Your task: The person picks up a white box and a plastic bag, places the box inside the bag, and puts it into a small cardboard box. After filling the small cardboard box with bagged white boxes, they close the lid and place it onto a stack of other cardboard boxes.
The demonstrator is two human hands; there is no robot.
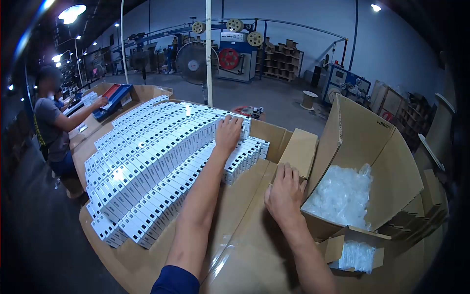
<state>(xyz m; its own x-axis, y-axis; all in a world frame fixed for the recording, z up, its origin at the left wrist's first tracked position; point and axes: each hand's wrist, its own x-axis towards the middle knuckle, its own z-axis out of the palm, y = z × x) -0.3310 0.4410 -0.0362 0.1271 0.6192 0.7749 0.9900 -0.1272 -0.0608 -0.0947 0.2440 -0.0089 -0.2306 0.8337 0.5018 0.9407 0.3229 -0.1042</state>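
Many small white boxes [161, 147] with dark squares on their ends stand in long stacked rows on the cardboard-covered table [240, 230]. My left hand [229, 133] reaches over the right end of the rows, its fingers bent down on the white boxes; whether it grips one is hidden. My right hand [285, 191] rests against the near end of a closed brown carton [299, 152], fingers bent over its edge. Right of that hand, a large open carton [377, 147] holds clear plastic pieces [342, 193].
A small open box [357, 256] of clear plastic packets sits at the lower right. At the left, a person [54, 117] reaches toward a red and blue tray [112, 100]. A white pole [209, 54] and a large fan [196, 63] stand behind the table.
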